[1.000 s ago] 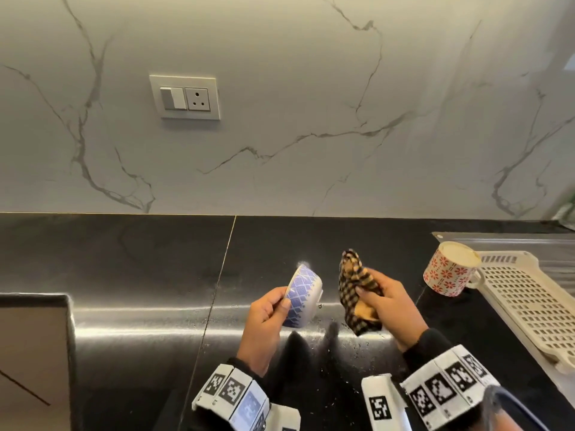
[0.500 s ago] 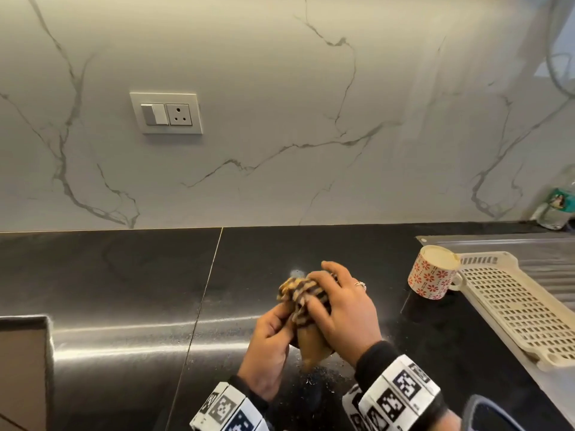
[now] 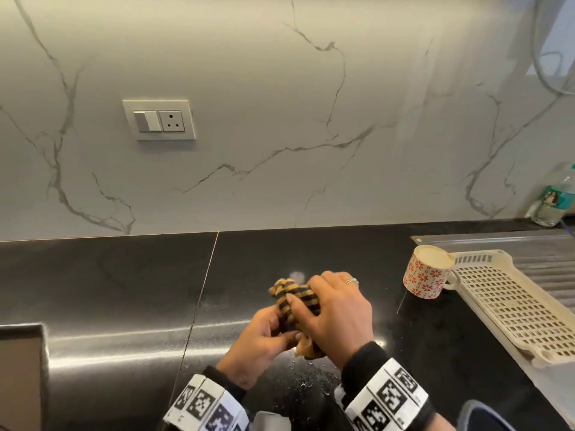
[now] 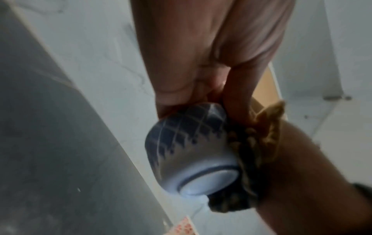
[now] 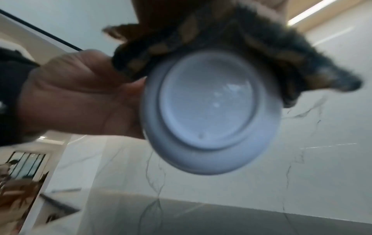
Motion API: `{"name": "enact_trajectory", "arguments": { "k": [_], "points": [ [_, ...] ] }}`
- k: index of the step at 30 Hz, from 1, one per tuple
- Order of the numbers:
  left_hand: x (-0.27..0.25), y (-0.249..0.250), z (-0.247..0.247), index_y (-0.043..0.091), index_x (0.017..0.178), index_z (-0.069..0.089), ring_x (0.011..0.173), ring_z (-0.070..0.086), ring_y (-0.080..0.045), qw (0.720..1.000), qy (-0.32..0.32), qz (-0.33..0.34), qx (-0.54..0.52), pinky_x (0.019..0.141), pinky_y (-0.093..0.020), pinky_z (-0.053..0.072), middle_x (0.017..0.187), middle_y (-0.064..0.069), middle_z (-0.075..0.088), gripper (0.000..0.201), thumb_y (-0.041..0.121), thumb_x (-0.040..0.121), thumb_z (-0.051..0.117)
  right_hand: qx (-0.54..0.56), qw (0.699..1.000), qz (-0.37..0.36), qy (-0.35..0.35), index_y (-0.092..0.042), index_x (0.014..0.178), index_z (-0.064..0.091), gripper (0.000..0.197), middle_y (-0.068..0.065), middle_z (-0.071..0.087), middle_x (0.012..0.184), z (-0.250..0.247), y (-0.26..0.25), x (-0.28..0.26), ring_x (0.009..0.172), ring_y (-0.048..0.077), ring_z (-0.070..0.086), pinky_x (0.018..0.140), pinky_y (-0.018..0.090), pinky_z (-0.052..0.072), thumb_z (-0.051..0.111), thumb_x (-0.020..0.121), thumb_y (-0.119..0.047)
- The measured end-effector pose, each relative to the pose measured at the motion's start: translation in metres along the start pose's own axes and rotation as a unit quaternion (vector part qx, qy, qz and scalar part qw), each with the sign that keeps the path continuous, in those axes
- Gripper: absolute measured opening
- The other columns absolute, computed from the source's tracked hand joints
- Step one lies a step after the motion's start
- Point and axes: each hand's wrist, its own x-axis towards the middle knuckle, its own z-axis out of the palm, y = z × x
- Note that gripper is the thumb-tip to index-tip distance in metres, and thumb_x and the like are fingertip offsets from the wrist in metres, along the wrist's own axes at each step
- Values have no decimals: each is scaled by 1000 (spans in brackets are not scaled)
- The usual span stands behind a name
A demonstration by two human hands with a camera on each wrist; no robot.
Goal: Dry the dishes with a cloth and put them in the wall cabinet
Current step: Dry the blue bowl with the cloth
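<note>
A small bowl [image 4: 187, 143] with a blue diamond pattern is gripped at its rim by my left hand [image 3: 261, 334], above the black countertop [image 3: 109, 275]. Its white foot ring [image 5: 209, 111] faces the right wrist camera. My right hand [image 3: 336, 312] holds a yellow-and-black checked cloth [image 3: 295, 295] bunched against the bowl's mouth and side. In the head view the cloth and both hands hide the bowl. The cloth [image 4: 259, 143] wraps the bowl's far side, with a corner sticking out.
An upside-down mug with red flowers [image 3: 427, 276] stands at the right beside a cream perforated drying tray [image 3: 513, 306] on the steel drainboard [image 3: 497, 241]. A plastic bottle [image 3: 557, 197] stands at the far right wall. A wall socket [image 3: 159, 120] is on the marble backsplash. Water drops speckle the counter.
A second ago the bowl and the cloth were held apart. My right hand brought the cloth onto the bowl and now covers it, turned a little further round.
</note>
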Motion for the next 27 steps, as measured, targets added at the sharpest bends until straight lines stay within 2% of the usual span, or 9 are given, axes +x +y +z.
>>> {"name": "enact_trajectory", "arguments": {
  "k": [4, 8, 10, 13, 15, 16, 21, 25, 27],
  "points": [
    [0, 3, 3, 8, 90, 69, 69, 62, -13, 996, 24, 47, -73, 64, -24, 52, 77, -6, 67, 31, 24, 66, 81, 246, 965, 91, -5, -27, 59, 49, 37, -11, 47, 57, -1, 4, 13, 58, 9, 44, 52, 19, 34, 43, 68, -63],
    [-5, 0, 2, 10, 73, 66, 63, 56, -14, 984, 33, 70, -158, 61, -22, 48, 67, -6, 61, 27, 22, 59, 86, 652, 700, 277, -88, -12, 67, 67, 30, 2, 57, 58, -2, 12, 23, 53, 12, 52, 58, 29, 43, 65, 70, -42],
    [-5, 2, -2, 10, 77, 68, 69, 58, -15, 985, 32, 56, -160, 64, -22, 49, 72, -7, 63, 29, 23, 59, 86, 677, 653, 317, -124, -14, 70, 72, 26, 8, 60, 66, -2, 13, 24, 63, 20, 56, 67, 33, 45, 60, 72, -37],
    [-1, 13, -13, 1, 96, 64, 77, 58, -17, 998, 18, 19, -61, 70, -24, 49, 83, -10, 64, 50, 31, 61, 84, 505, 805, 293, -104, -12, 69, 67, 34, 4, 59, 69, -4, 15, 30, 72, 22, 54, 65, 28, 42, 62, 78, -45],
    [4, 23, -12, -3, 102, 59, 79, 61, -18, 1000, -2, -3, -8, 70, -26, 51, 85, -9, 65, 61, 34, 61, 84, 231, 958, 136, -97, -22, 61, 53, 45, -12, 49, 62, -10, 7, 32, 65, 11, 47, 54, 18, 31, 43, 76, -64],
    [6, 26, -8, -2, 102, 59, 77, 63, -19, 1000, -8, -8, -4, 67, -27, 53, 84, -9, 67, 61, 33, 59, 85, 117, 988, 51, -86, -25, 64, 49, 47, -14, 46, 63, -14, 0, 32, 66, 9, 43, 52, 16, 26, 32, 73, -68],
    [11, 33, 7, -11, 88, 49, 70, 53, -26, 992, 82, 41, -85, 60, -33, 45, 79, -18, 56, 74, 38, 50, 89, 250, 966, 53, -30, -27, 62, 52, 44, -11, 52, 61, -17, -1, 45, 59, 7, 47, 54, 20, 35, 36, 67, -67],
    [15, 31, 10, -6, 90, 55, 77, 57, -24, 976, 144, 52, -153, 65, -31, 48, 87, -17, 64, 69, 44, 53, 86, 600, 763, 233, -66, -12, 85, 70, 26, 3, 69, 70, -11, 9, 52, 65, 10, 62, 64, 26, 51, 51, 90, -29],
    [14, 28, 12, -4, 95, 61, 78, 61, -23, 971, 161, 33, -175, 67, -30, 52, 89, -16, 67, 64, 41, 57, 85, 531, 807, 247, -77, -11, 87, 70, 28, 12, 71, 83, -6, 9, 49, 74, 18, 64, 73, 34, 53, 51, 92, -31]
  ]
}}
